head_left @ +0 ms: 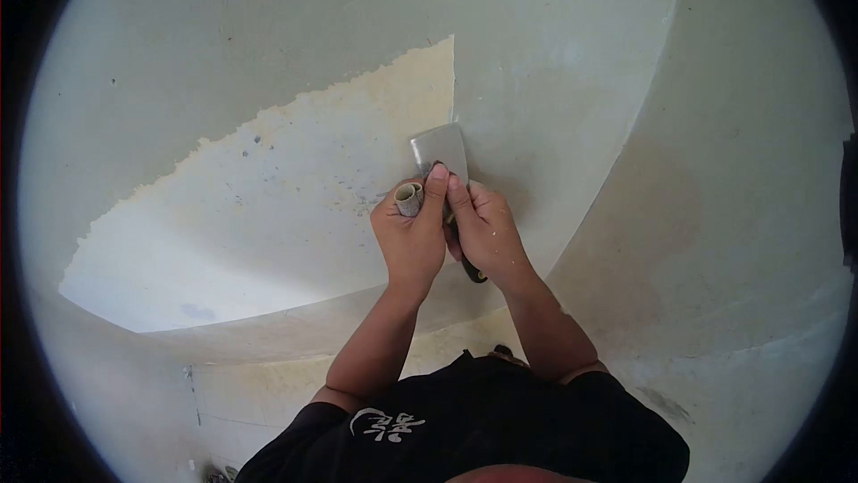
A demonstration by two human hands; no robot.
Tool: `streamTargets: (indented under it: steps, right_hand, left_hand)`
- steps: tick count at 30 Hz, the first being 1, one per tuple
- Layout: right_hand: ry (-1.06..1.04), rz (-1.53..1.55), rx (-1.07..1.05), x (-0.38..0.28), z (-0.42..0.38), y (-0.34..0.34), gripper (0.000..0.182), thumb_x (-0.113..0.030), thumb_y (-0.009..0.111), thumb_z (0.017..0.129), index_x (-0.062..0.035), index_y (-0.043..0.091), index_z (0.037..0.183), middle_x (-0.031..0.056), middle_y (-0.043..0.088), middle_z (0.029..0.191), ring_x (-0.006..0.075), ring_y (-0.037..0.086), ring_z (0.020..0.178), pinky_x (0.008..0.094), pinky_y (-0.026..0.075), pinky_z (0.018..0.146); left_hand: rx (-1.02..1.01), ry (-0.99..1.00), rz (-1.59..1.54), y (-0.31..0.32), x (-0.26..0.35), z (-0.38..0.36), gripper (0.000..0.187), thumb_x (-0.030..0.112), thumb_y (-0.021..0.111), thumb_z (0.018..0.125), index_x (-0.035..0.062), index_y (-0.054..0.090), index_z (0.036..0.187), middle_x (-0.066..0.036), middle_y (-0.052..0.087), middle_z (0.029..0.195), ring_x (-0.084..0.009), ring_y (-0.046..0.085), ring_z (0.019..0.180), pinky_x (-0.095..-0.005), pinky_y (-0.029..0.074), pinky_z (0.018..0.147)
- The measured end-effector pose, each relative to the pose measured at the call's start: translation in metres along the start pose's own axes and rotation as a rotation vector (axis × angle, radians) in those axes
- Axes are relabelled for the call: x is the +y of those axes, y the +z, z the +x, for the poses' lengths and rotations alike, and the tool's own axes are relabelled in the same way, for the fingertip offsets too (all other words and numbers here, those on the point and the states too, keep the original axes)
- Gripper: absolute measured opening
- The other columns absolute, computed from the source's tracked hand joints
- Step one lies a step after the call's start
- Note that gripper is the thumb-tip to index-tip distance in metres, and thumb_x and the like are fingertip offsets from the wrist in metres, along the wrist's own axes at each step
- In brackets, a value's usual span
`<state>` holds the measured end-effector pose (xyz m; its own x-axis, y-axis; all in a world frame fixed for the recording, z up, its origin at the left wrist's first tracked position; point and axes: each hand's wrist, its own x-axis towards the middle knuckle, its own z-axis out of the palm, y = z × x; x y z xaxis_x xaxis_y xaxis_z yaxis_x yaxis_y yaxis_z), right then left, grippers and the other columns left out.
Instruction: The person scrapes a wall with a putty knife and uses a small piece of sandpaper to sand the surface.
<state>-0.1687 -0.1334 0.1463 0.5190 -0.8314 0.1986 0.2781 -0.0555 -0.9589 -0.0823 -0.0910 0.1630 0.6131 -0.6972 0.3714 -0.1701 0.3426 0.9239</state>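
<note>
A scraper (444,147) with a wide metal blade is held up in front of the wall. My right hand (490,231) is closed around it, and its black handle end (475,271) sticks out below. In my left hand (407,237) a rolled-up strip of wallpaper (408,200) is gripped, its round open end showing. Both thumbs meet near the lower part of the blade. Pale specks dot the back of my right hand. Behind the hands, a stripped patch (295,188) with a ragged upper edge shows lighter than the covering around it.
Greyish wall covering (554,63) surrounds the bare patch above and to the right. A corner line (617,170) runs down on the right to another wall face (715,206). Below the patch lies a pale lower surface (268,389). Some dark item (219,474) shows at the bottom left.
</note>
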Motion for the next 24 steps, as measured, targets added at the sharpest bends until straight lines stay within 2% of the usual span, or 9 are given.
streamTargets:
  steps: [4,7,13,18,21,24]
  right_hand:
    - [-0.036,-0.015,0.034,-0.003,0.002,0.002,0.046,-0.04,0.042,0.103,-0.0017,0.057,0.081,0.0006,0.05,0.055,0.0073,0.045,0.041,0.0252,0.035,0.037]
    - [0.023,-0.032,0.016,0.008,-0.002,-0.003,0.047,-0.039,0.042,0.103,-0.0015,0.056,0.079,0.0009,0.05,0.054,0.0078,0.045,0.041,0.0258,0.035,0.038]
    - [0.008,-0.078,0.037,-0.01,0.0,-0.001,0.047,-0.038,0.043,0.103,-0.0002,0.056,0.078,0.0015,0.051,0.054,0.0078,0.045,0.041,0.0261,0.035,0.038]
    - [0.021,-0.118,0.052,0.011,-0.003,-0.003,0.048,-0.039,0.044,0.103,-0.0002,0.056,0.078,0.0008,0.05,0.053,0.0072,0.045,0.041,0.0259,0.035,0.039]
    - [0.002,-0.106,0.048,-0.007,0.002,-0.001,0.048,-0.039,0.044,0.103,-0.0005,0.056,0.077,0.0003,0.049,0.052,0.0071,0.045,0.041,0.026,0.035,0.039]
    - [0.007,-0.064,0.04,-0.014,0.003,0.002,0.047,-0.038,0.044,0.103,-0.0011,0.056,0.077,0.0,0.048,0.051,0.0071,0.044,0.041,0.0259,0.034,0.038]
  left_hand:
    - [-0.028,-0.058,-0.039,0.002,0.015,0.001,0.033,0.024,0.067,0.093,0.0021,0.061,0.069,0.002,0.053,0.057,-0.0035,0.046,0.051,-0.0225,0.037,0.044]
    - [-0.001,-0.004,0.001,-0.002,-0.008,-0.004,0.035,0.025,0.067,0.093,0.0034,0.059,0.067,0.002,0.052,0.056,-0.0036,0.044,0.049,-0.0232,0.036,0.043]
    - [0.0,-0.093,-0.082,0.005,0.011,0.0,0.035,0.023,0.066,0.094,0.0037,0.058,0.066,0.003,0.051,0.056,-0.0037,0.044,0.05,-0.023,0.035,0.043]
    - [0.032,-0.054,-0.009,0.0,-0.009,-0.007,0.034,0.026,0.067,0.093,0.0034,0.06,0.069,0.002,0.052,0.056,-0.004,0.045,0.05,-0.0223,0.036,0.044]
    - [0.03,-0.048,0.02,0.002,0.002,-0.001,0.035,0.029,0.066,0.093,0.0038,0.059,0.071,0.001,0.051,0.056,-0.0054,0.046,0.048,-0.0231,0.035,0.042]
    - [0.036,-0.091,-0.107,0.006,0.017,0.005,0.036,0.023,0.066,0.093,0.004,0.057,0.064,0.003,0.051,0.056,-0.0036,0.044,0.05,-0.0232,0.035,0.044]
